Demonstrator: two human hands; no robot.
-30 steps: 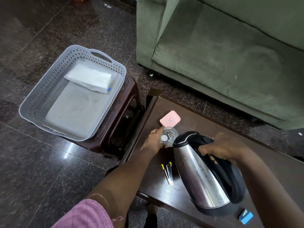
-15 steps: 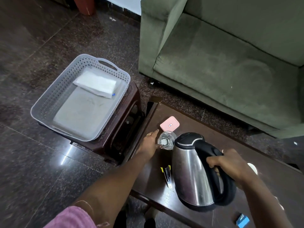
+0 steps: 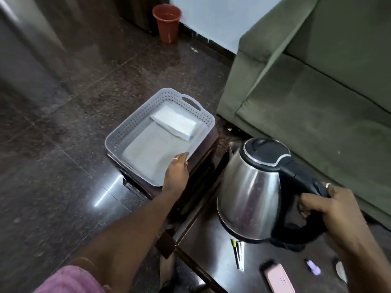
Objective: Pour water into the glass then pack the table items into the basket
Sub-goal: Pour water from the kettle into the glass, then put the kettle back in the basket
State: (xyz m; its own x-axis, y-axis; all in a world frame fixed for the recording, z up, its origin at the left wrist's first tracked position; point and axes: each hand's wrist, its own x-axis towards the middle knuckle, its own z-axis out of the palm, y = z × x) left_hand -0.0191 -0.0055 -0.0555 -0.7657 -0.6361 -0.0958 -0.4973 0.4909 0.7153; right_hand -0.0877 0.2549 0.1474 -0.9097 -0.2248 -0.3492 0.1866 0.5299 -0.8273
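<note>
Kettle (image 3: 251,197) hangs upright in the right grip (image 3: 330,210) (fist round its handle), left grip (image 3: 177,172) flat on the basket (image 3: 131,132) rim.

The right hand (image 3: 330,210) is wrapped around the black handle of the steel kettle (image 3: 251,193), which is upright above the dark bench (image 3: 203,246); whether its base touches the surface cannot be told. The left hand (image 3: 176,171) reaches out flat, fingers (image 3: 183,157) at the near rim of the pale perforated basket (image 3: 131,127), which sits on a dark stool (image 3: 203,153) beside the bench. Inside the basket lies a folded white cloth (image 3: 174,122) (a small blue speck shows at its corner). On the bench, near the kettle, lie a thin yellow-tipped tool (image 3: 239,255), a pink case (image 3: 278,279) and a small purple item (image 3: 313,267). A green sofa (image 3: 317,92) stands behind, a terracotta pot (image 3: 167,24) farther off.
</note>
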